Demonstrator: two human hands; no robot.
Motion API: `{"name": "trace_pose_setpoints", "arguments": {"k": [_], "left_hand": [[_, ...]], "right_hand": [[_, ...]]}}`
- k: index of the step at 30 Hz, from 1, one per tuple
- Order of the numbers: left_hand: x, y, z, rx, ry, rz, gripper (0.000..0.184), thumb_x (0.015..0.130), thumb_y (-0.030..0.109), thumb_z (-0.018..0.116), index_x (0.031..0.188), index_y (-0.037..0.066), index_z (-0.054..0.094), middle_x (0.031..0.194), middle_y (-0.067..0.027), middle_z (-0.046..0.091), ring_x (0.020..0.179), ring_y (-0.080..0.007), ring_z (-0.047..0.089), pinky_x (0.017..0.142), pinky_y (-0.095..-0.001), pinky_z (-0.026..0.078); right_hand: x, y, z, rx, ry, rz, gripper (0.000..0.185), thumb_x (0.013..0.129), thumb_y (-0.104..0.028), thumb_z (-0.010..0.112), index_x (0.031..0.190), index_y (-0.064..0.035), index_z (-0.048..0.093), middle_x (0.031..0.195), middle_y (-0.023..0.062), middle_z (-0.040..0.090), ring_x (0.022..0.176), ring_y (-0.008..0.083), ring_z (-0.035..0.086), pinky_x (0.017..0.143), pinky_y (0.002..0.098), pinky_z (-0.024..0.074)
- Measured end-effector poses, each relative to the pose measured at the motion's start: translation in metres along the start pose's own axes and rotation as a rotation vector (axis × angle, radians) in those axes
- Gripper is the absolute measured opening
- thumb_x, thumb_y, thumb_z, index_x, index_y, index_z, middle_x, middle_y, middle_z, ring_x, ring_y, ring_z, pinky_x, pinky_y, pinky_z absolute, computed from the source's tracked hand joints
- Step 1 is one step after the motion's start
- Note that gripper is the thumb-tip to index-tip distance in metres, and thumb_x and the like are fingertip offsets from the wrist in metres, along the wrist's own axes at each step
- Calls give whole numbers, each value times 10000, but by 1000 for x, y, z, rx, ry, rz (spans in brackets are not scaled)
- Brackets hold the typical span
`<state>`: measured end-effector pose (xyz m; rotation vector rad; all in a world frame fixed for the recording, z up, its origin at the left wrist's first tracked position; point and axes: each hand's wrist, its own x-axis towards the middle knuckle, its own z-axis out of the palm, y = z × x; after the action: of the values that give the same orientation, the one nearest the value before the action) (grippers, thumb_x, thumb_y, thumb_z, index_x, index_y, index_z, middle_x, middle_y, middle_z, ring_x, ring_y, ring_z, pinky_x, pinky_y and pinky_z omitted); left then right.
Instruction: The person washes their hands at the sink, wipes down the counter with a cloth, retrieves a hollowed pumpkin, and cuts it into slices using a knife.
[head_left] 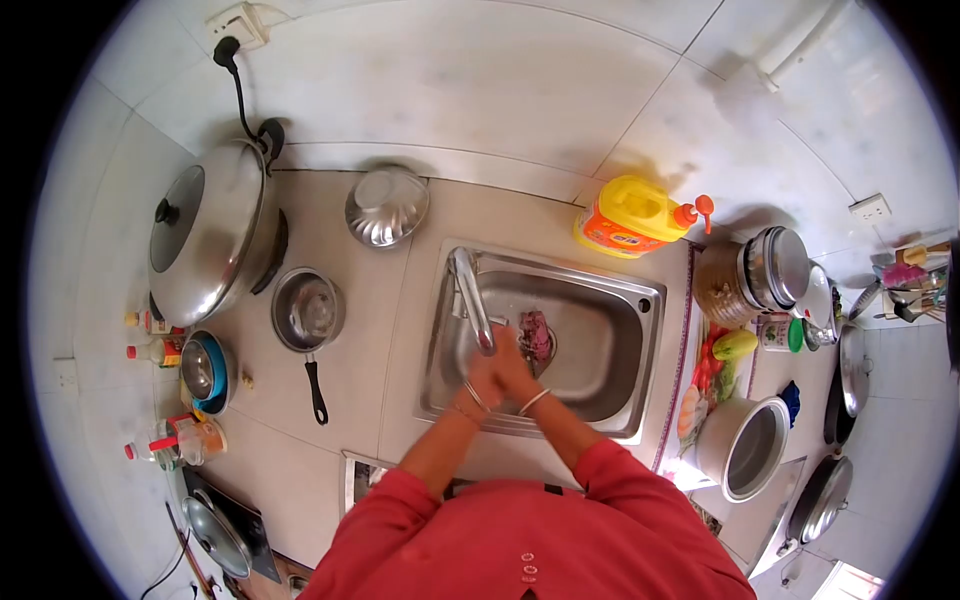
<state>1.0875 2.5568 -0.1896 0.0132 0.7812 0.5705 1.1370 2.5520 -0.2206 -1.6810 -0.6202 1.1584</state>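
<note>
Both hands are together over the left part of a steel sink, just below the end of a chrome faucet. My left hand and my right hand press against each other, slightly blurred, with a bangle on each wrist. Whether anything lies between the palms is hidden, and the fingers cannot be told apart. Right beside them, a pinkish-red cloth-like item rests in the basin near the drain.
Behind the sink stands a yellow detergent jug. Left are an upturned steel bowl, a saucepan and a large lidded wok. To the right are a deep pot, vegetables and stacked pans.
</note>
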Motion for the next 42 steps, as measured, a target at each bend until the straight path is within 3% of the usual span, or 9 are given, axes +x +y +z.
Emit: {"name": "trace_pose_setpoints", "arguments": {"k": [3,9,13,16,19,22,24,27,42], "left_hand": [[40,11,-58,119,-87,101,420,984,406,376,1313,156,453,1289,11,500,1172,-158,482,991,-323,396],[4,-8,2,-115,63,34,363,979,299,427,1278,101,485,1212,-37,563,1114,-178,533,951,-338,437],[46,8,-64,111,74,206,288,923,433,496,1025,170,555,944,41,595,927,-170,571,744,-351,481],[24,1,-35,-171,72,56,270,914,399,513,997,147,563,910,21,595,894,-177,579,724,-355,486],[20,-3,-18,-371,62,-46,258,908,376,524,978,131,568,888,8,595,871,-181,585,710,-357,489],[32,11,-38,-86,-32,-46,236,903,325,541,978,103,573,894,-13,608,856,-190,595,712,-355,502],[36,21,-51,116,-86,-52,221,900,291,553,977,85,577,898,-27,617,846,-196,601,713,-354,511],[38,28,-50,111,-225,42,203,872,193,611,1004,43,577,901,-65,628,828,-209,613,736,-335,528],[37,48,2,-133,-480,-19,176,874,267,636,890,92,633,824,-67,665,744,-211,650,705,-366,549]], "right_hand": [[-22,20,17,-505,101,-557,414,969,-264,349,1219,39,481,1261,273,485,1196,371,456,1023,373,322],[28,27,-29,-615,-432,85,419,948,-247,379,1283,-6,455,1375,327,331,1330,463,237,1075,530,215],[-19,19,16,-418,-14,-220,335,943,-253,388,1184,-63,522,1204,320,486,1158,438,449,1015,549,284],[-5,-1,-19,-343,-160,-40,330,945,-268,390,1159,-60,529,1189,288,509,1119,461,459,991,559,300],[3,13,-26,-688,-293,-525,323,950,-260,391,1149,-53,539,1179,261,527,1112,431,476,997,502,317],[-6,12,-8,-579,-177,-344,300,960,-240,398,1091,-28,564,1157,184,572,1057,323,544,956,429,384],[-10,3,5,542,-71,241,271,961,-227,451,1052,-8,583,1101,133,607,1000,236,581,913,358,434],[-24,-37,0,1124,-101,193,246,944,-238,523,1035,-23,599,1042,71,626,955,164,590,875,300,460],[23,-49,-21,947,-201,367,172,932,-234,563,903,-72,613,849,24,627,811,132,585,783,278,478]]}}
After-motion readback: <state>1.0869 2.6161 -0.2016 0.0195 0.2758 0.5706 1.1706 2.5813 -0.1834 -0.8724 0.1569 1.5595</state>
